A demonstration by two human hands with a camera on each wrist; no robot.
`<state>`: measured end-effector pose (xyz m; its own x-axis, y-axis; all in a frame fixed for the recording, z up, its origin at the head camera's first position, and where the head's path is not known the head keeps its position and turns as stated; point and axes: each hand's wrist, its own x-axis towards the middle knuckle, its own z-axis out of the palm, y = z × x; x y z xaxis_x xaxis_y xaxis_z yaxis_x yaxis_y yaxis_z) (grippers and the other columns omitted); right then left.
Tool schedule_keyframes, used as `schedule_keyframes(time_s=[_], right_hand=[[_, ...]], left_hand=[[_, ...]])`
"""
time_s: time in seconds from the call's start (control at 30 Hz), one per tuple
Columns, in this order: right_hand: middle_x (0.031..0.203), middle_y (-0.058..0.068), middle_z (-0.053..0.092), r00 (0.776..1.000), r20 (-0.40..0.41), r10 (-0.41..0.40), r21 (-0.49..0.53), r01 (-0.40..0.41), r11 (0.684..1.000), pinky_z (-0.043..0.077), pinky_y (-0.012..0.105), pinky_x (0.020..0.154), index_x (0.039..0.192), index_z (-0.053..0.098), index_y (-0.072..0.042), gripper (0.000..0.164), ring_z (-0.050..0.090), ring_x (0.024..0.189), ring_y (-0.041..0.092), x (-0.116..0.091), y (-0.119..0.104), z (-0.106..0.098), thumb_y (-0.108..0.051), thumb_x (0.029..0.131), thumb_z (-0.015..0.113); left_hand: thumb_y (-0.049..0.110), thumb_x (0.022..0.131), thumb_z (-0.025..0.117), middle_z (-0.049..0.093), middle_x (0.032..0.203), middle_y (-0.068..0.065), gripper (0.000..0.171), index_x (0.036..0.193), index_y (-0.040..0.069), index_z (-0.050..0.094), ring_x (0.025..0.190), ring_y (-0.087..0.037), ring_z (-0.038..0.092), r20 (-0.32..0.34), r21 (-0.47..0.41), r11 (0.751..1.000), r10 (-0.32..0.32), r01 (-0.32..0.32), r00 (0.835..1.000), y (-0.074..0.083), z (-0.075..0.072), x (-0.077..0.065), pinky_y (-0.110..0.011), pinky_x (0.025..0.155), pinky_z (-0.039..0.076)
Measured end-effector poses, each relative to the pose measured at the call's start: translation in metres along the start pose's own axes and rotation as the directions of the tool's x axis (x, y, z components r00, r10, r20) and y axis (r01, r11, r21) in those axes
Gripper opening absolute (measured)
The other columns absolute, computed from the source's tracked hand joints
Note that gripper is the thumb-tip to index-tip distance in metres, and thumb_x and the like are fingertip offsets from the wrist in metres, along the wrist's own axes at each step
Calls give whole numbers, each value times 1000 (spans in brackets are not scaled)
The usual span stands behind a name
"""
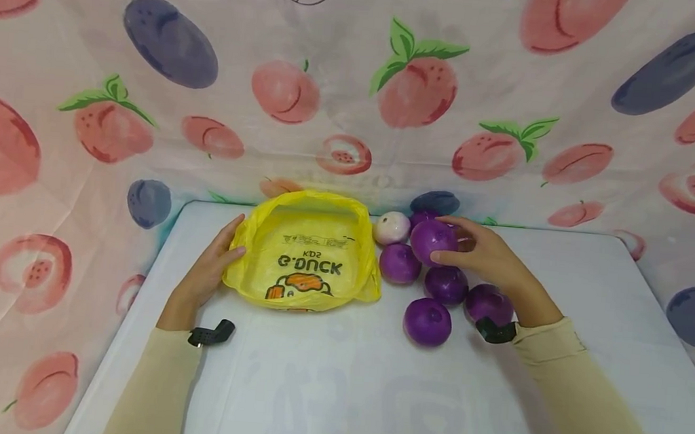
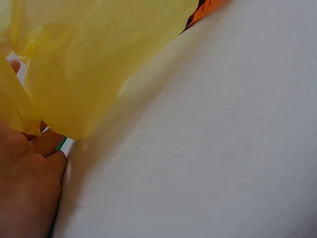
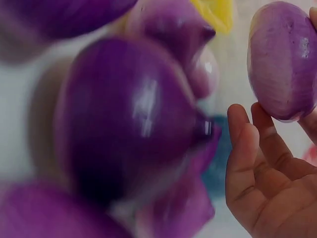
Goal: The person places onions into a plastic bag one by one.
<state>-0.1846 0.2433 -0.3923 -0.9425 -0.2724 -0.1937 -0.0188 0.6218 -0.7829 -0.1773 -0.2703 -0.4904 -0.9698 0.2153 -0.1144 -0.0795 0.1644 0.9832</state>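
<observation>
A yellow plastic bag (image 1: 373, 273) with a printed duck design lies with its mouth spread wide. At the bag's left side, my left hand (image 1: 205, 270) holds the edge, with part of its fingers hidden by the plastic. My right hand (image 1: 491, 255) grips a purple onion (image 1: 434, 242) between thumb and fingers, above the other onions; in the right wrist view this onion (image 3: 282, 62) is apart from the rest. Below and around it sit a pale onion (image 1: 392, 228) against the bag and several purple onions (image 1: 400, 263), one partly hidden behind the held one.
White cloth covers the table (image 1: 333, 393). A fruit-printed curtain (image 1: 335, 59) hangs behind and at both sides. One purple onion (image 1: 428, 322) sits nearest the front of the group, and another purple onion (image 1: 489, 305) lies under the right wrist.
</observation>
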Motion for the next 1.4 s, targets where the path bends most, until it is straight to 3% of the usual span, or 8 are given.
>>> schedule_keyframes(time_s=[0.27, 0.53, 0.77, 1.1, 1.4], right_hand=[[148, 9, 53, 999, 35, -13, -33, 15, 999, 43, 59, 111, 151, 47, -35, 85, 54, 131, 33, 20, -29, 27, -63, 78, 80], [137, 2, 58, 998, 51, -32, -29, 33, 999, 53, 49, 99, 148, 50, -39, 89, 59, 119, 25, 39, -60, 52, -70, 71, 82], [142, 6, 57, 998, 64, 1, -31, 1, 1000, 49, 56, 106, 152, 46, -36, 95, 54, 130, 30, 49, -80, 66, -69, 71, 81], [138, 7, 59, 997, 72, -18, -5, 18, 1000, 55, 48, 99, 150, 48, -37, 90, 57, 123, 28, 63, -101, 84, -66, 72, 83], [137, 5, 62, 997, 72, -27, 31, 24, 999, 50, 47, 107, 150, 50, -31, 87, 56, 126, 26, 82, -111, 111, -61, 76, 83]], left_hand=[[33, 106, 56, 7, 173, 7, 72, 165, 33, 14, 159, -22, 8, 9, -21, 1000, 18, -18, 1000, 0, 0, 2, -53, 128, 12], [29, 106, 54, 5, 174, 5, 71, 165, 34, 14, 160, -22, 7, 13, -29, 999, 27, -27, 1000, 4, 0, -1, -53, 129, 10], [30, 106, 55, 6, 174, 5, 72, 165, 31, 14, 160, -23, 7, 7, -32, 999, 32, -31, 999, 4, 0, 0, -54, 128, 10], [31, 105, 56, 6, 173, 7, 72, 165, 33, 15, 160, -21, 7, 5, -47, 999, 19, -18, 1000, -2, -3, 0, -52, 129, 10], [29, 106, 55, 6, 174, 6, 73, 165, 29, 13, 160, -22, 7, 20, -48, 999, 20, -19, 1000, -1, -3, -2, -53, 128, 11]])
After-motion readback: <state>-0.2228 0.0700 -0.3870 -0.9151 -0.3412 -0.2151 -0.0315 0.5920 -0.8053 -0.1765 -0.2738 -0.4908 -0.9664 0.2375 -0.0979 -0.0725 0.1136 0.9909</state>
